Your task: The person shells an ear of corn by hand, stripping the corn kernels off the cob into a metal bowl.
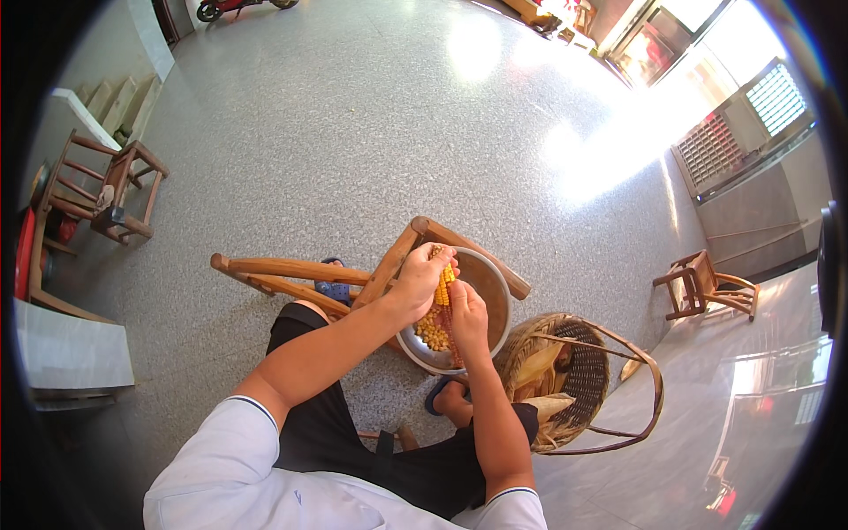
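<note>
Over a metal basin [505, 340], my left hand [425, 281] is closed around an ear of corn [444, 289] with yellow kernels. My right hand [469, 311] is closed at the ear's side, its thumb against the kernels. Below the yellow part a reddish, bare stretch of cob [451, 343] shows; I cannot tell whether it belongs to the same ear or is a second cob in my right hand. Loose yellow kernels [431, 332] lie in the basin under my hands. The basin rests among the bars of a wooden frame [389, 265].
Close on the right stands a wicker basket [579, 384] with a tall handle, holding husks [536, 367]. A small wooden chair [698, 287] is farther right, another wooden chair [115, 190] at the left. Blue slippers [332, 290] are near the frame. Steps [124, 106] rise at far left.
</note>
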Available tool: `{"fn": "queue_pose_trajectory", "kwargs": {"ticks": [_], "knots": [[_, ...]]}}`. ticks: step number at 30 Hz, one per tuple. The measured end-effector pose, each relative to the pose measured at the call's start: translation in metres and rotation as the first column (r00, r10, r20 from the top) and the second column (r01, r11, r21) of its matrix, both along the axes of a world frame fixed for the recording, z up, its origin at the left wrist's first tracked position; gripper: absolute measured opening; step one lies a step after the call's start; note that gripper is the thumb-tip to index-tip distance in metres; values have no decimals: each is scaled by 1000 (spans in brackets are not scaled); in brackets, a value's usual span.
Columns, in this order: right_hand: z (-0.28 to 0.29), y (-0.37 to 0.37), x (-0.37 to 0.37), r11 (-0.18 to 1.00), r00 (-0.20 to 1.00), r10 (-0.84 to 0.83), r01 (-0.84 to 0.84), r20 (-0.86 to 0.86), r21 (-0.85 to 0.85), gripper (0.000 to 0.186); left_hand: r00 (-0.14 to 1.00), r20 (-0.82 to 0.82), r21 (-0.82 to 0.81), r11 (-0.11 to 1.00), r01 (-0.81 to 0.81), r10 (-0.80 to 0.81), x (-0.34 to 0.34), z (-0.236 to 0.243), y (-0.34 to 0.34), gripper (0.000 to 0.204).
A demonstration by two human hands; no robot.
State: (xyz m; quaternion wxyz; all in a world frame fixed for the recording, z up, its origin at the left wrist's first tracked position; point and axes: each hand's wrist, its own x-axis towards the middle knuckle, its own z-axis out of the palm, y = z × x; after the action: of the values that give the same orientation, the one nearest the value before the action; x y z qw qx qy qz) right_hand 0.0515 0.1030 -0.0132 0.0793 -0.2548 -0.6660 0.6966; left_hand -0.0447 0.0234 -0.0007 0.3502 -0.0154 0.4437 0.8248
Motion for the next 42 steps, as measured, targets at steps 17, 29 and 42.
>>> {"fn": "queue_pose_trajectory", "kwargs": {"ticks": [17,29,42], "knots": [[9,-5,-1,972,998,-61,56,14,226,34,1000,-5,40,999,5,-5,-1,-4,-1,16],[4,0,6,910,994,95,-107,49,400,36,1000,-22,-33,999,13,-14,-6,16,-5,20],[-2,0,1,929,999,-5,-12,44,371,44,994,-108,-60,998,0,-7,0,11,-1,19]]}}
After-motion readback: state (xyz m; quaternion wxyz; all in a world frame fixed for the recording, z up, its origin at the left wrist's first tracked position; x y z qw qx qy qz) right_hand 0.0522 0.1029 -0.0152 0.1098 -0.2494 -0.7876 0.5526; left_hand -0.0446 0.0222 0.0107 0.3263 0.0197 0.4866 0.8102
